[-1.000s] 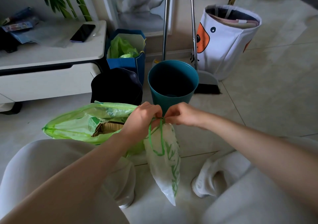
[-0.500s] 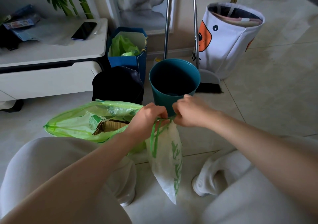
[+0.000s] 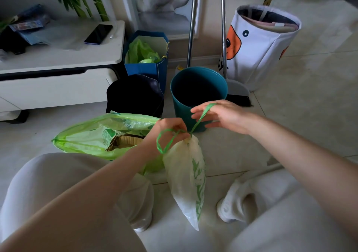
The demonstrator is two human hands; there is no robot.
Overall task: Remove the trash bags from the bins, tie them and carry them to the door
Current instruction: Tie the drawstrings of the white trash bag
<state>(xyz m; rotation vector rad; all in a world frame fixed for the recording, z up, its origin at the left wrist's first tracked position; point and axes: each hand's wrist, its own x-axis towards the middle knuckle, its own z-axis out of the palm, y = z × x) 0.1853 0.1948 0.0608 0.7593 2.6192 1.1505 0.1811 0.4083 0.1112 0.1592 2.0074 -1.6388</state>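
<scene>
Now our right hand [image 3: 222,116] has pulled away from the left, drawing one green drawstring [image 3: 201,116] out taut w/ fingers spread and the loop over them; a sec ago both hands were bunched together at the neck. Our left hand [image 3: 170,129] is closed around the gathered neck of the white trash bag [image 3: 186,174], pinching it, w/ the other drawstring loop hanging slack below the knuckles. The bag hangs from that grip, its tip low btwn our knees, just in front of the teal bin [image 3: 199,89], which looks emptied. We read this as the cinch done and the knot coming next, so tying isn't finished and carrying is still to come.

Beside our left knee the green trash bag [image 3: 93,135] lies on the floor, mouth open, cardboard showing inside, so it prob. still needs tying. Behind it sits a dark bin [image 3: 135,95], contents too dark to tell. A blue paper bag [image 3: 147,69] w/ green plastic in it, a broom [image 3: 224,38] and a white fabric basket [image 3: 261,44] crowd the wall; nothing blocks our hands, but the open bag lies close to our left arm.
</scene>
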